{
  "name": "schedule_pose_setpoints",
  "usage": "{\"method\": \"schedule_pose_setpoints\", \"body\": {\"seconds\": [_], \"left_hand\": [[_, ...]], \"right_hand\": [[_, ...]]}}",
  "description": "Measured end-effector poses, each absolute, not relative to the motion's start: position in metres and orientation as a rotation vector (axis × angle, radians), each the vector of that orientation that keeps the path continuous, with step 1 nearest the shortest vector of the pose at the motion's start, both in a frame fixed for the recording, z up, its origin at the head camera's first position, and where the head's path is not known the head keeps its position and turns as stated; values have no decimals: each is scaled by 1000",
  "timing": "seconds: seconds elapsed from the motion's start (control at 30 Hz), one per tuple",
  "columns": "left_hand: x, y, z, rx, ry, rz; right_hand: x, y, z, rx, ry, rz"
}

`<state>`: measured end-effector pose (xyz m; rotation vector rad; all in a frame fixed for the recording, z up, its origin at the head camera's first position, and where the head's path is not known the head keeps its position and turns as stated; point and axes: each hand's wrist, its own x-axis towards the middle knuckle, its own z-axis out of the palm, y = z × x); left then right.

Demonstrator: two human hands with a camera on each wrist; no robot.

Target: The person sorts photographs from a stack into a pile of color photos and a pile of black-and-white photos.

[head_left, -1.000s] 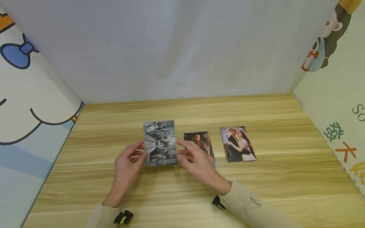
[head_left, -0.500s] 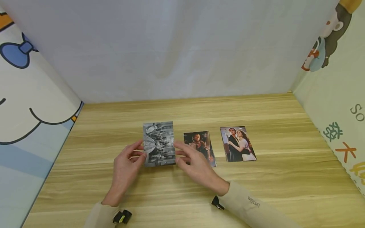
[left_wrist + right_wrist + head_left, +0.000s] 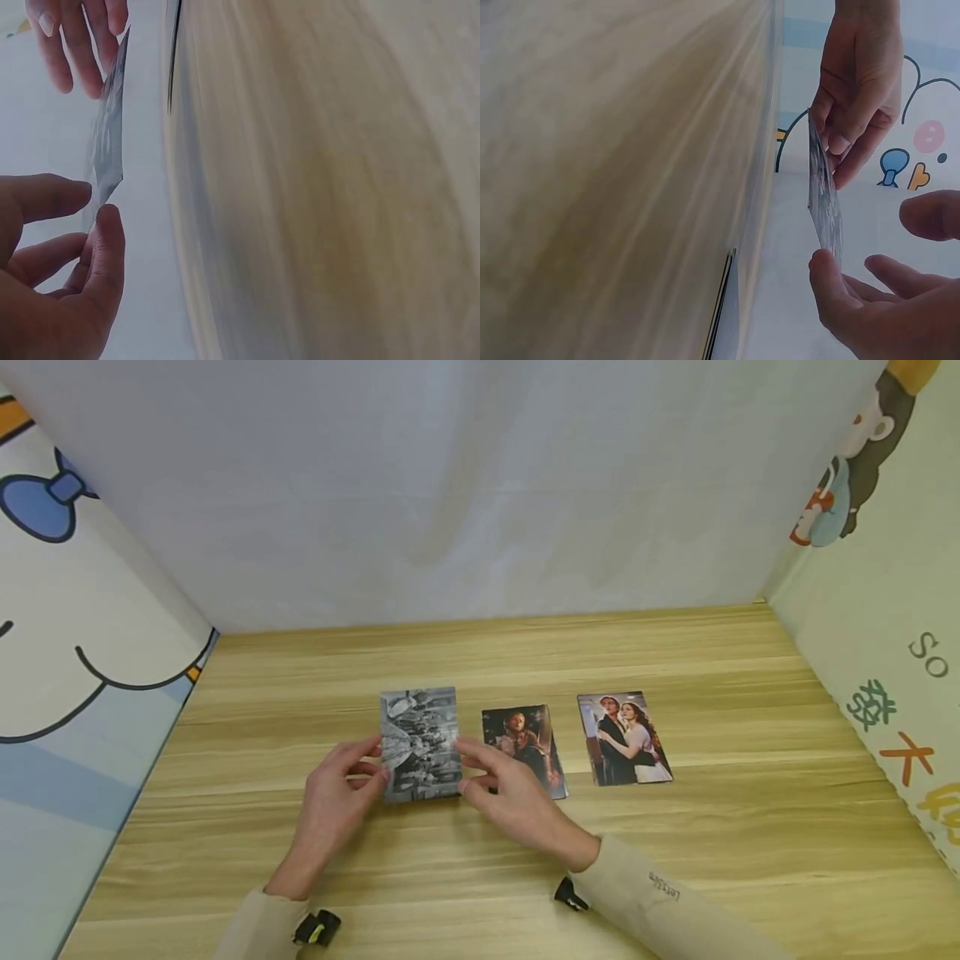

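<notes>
A black-and-white photo card [image 3: 420, 745] is held above the table, its picture facing up. My left hand [image 3: 337, 793] pinches its left edge between thumb and fingers; the left wrist view shows the card [image 3: 109, 135] nearly edge-on. At the opposite edge, my right hand [image 3: 517, 802] touches the card with a fingertip. In the right wrist view, another finger of the right hand [image 3: 900, 307] stands apart from the card. Right of it lies a dark photo card [image 3: 521, 739], partly covered by the right hand. Farther right lies a photo card of an embracing couple [image 3: 630, 739].
The wood-grain table [image 3: 480, 893] spans the lower view. A pale cloth wall [image 3: 480, 493] rises behind it. Cartoon-printed panels flank it on the left [image 3: 90, 585] and right [image 3: 892, 635]. Black straps sit at both wrists.
Both hands and the black-and-white card have shifted slightly toward the table. The right hand's fingers have slid a little left. The other two cards lie where they were.
</notes>
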<state>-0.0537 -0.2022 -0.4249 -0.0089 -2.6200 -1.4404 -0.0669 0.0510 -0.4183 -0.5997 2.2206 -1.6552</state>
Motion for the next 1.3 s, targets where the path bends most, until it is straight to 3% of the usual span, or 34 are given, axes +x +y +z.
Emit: {"method": "schedule_pose_setpoints", "body": {"seconds": [0.6, 1.3], "left_hand": [[-60, -203, -428, -105, -2919, -1079], [-66, -207, -433, -140, -3059, -1009]], "right_hand": [[-79, 50, -424, -551, 2119, -1626], [-84, 45, -429, -500, 2075, -1516]]}}
